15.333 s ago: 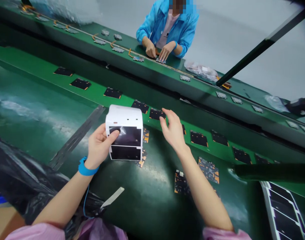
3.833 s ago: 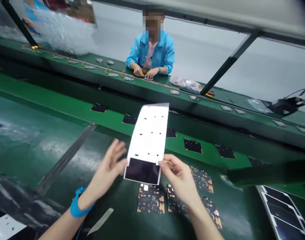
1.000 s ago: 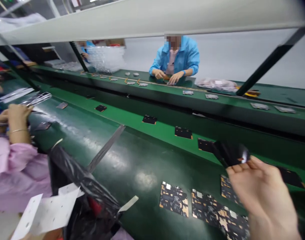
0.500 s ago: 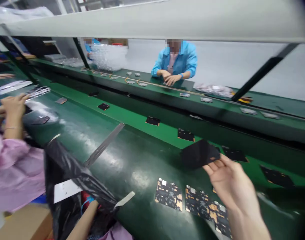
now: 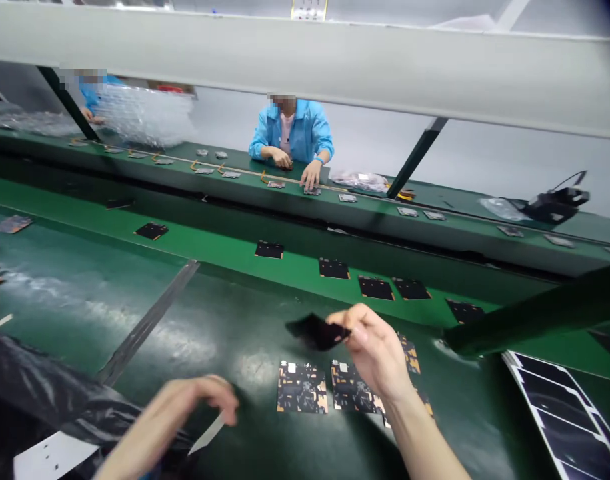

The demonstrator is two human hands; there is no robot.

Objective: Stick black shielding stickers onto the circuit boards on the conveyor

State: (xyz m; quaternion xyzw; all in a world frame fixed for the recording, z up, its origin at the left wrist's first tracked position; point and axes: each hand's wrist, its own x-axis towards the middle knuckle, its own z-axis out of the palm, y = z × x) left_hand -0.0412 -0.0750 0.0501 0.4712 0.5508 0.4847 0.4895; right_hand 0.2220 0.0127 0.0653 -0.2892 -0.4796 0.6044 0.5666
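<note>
My right hand (image 5: 377, 350) pinches a thin black film piece (image 5: 315, 331) and holds it above the dark green bench, over a row of black-and-orange circuit boards (image 5: 302, 387). My left hand (image 5: 205, 397) hovers low at the near edge with its fingers curled, just above a small white blade-like strip (image 5: 207, 433); I cannot see anything in its grip. A white backing sheet (image 5: 52, 457) lies on a black plastic bag (image 5: 45, 393) at the lower left.
Black pads (image 5: 335, 268) ride the bright green conveyor belt (image 5: 209, 250). A person in a blue coat (image 5: 292, 133) works at the far bench. Sheets of black film (image 5: 567, 407) lie at the right. A grey beam (image 5: 305, 63) crosses overhead.
The view swung back right and down. My right hand carried the black film leftward over the boards. My left hand came up from the bag, the white sheet left there.
</note>
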